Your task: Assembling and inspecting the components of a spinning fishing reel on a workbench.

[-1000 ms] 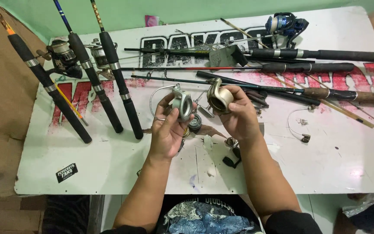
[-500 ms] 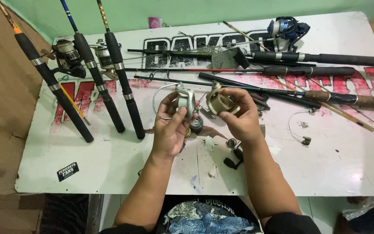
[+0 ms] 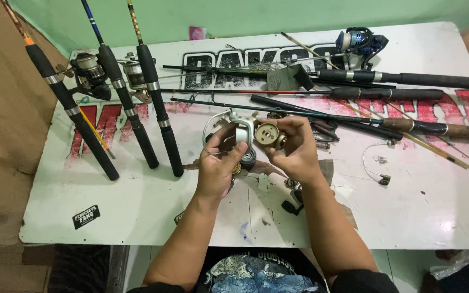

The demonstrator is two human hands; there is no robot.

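My left hand [image 3: 217, 165] grips a silver spinning reel body [image 3: 240, 130] with its wire bail [image 3: 210, 123] looping out to the left. My right hand [image 3: 298, 152] holds a round gold-coloured spool [image 3: 267, 135] by its edge, right beside the reel body and nearly touching it. Both hands hover over the middle of a white table [image 3: 137, 211] with red and black lettering. Small dark reel parts [image 3: 292, 205] lie on the table just under my right wrist.
Three black-handled rods [image 3: 153, 108] with reels [image 3: 88, 70] lean at the left. Several rods [image 3: 408, 78] lie across the right half, with a blue reel [image 3: 359, 40] at the top. A loose wire bail [image 3: 374, 165] lies to the right. Brown cardboard [image 3: 1, 163] borders the left side.
My hands have moved closer together, bringing the gold spool up against the reel body. The view has shifted slightly; the rods on the table have not moved.
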